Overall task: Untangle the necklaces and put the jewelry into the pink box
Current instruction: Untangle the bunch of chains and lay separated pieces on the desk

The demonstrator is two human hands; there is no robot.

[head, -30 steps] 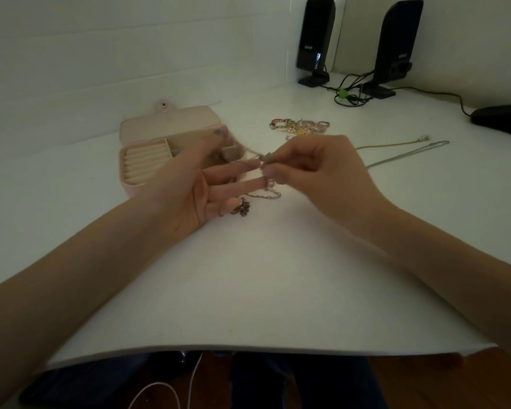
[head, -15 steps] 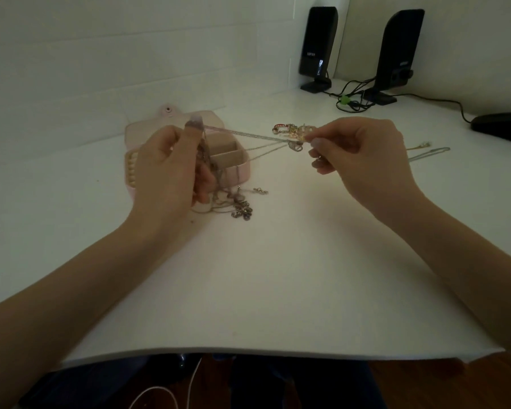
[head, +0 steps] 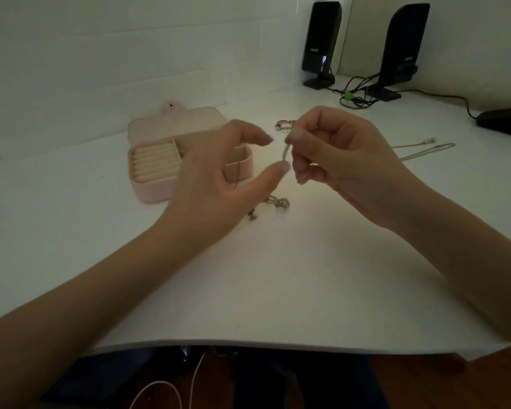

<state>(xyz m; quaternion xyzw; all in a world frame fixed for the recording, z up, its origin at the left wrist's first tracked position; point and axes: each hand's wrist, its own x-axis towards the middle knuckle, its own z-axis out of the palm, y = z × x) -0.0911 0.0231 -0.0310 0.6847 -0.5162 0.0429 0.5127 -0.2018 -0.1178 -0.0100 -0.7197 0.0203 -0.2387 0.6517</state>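
at the left of the white table (head: 278,276) sits the pink box (head: 160,190), lid thrown back flat behind it, a block of cream ring rolls filling its left side and open compartments on its right, partly hidden by the hand in front. the left hand (head: 219,184) reaches in from the lower left on a bare forearm and hovers above the box's near right corner, back of the hand toward the camera, fingers spread and only gently bent, the thumb stretched out to the right so its tip meets the lower end of a short silvery chain (head: 285,153); whether that thumb truly pinches the chain or just touches it cannot be told. a thin dark strand hangs near the palm over the box's right compartment. below and between the hands a small tangle of necklaces (head: 273,203) lies on the table just beside the box. the right hand (head: 337,154) comes in from the lower right, raised off the table, fingers curled in, thumb and forefinger pinching the upper end of the chain. behind it a red and gold bracelet (head: 283,124) peeks out, and further right two thin chains (head: 419,150), one gold and one silver, lie stretched side by side. two black speakers (head: 322,42) and a dark mouse (head: 505,121) stand at the far right back.
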